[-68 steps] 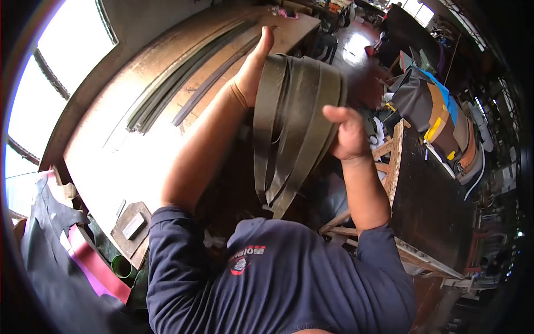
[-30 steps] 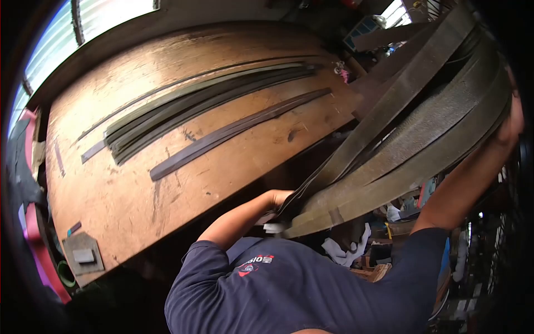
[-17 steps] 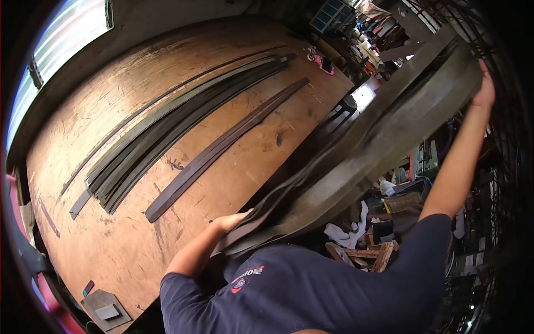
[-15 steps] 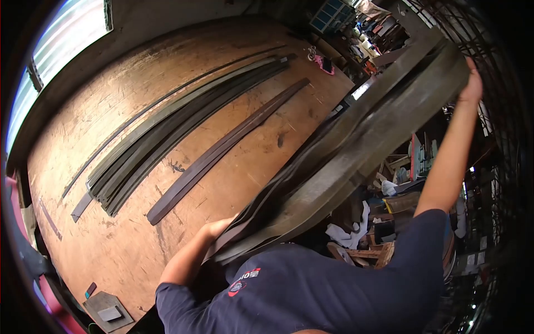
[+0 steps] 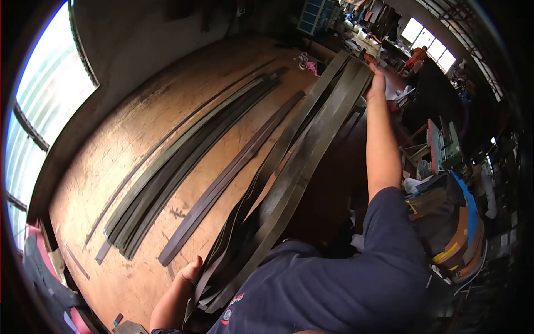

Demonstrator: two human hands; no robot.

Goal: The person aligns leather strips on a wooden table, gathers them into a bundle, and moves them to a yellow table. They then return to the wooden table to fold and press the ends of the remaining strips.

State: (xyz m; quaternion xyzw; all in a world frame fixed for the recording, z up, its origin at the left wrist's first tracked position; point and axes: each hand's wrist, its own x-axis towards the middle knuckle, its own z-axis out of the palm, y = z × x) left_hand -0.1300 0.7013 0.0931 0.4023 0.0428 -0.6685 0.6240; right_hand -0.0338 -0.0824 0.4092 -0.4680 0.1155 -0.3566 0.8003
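A bundle of long, flat olive-grey strips (image 5: 303, 158) stretches between my hands along the near edge of the table; its material is hard to tell. My right hand (image 5: 377, 86) is closed around the far end. At the near end, by my body, my left hand (image 5: 191, 271) holds the strips with its thumb up, its other fingers mostly hidden beneath. Beside the bundle on the wooden table (image 5: 150, 234) lies a narrow purplish-brown strip stack (image 5: 233, 175). Farther left rests a larger pile of dark grey-green strips (image 5: 178, 172).
A single thin dark strip (image 5: 167, 136) lies beyond the pile. A small pink item (image 5: 312, 68) sits at the table's far end. To my right are a cluttered heap with a rounded brown container (image 5: 464, 245) and a green box-like object (image 5: 448, 146).
My right hand has swung inward and lower, bringing the far end of the strips toward the table. My left hand has dropped nearer my body. The camera view has turned.
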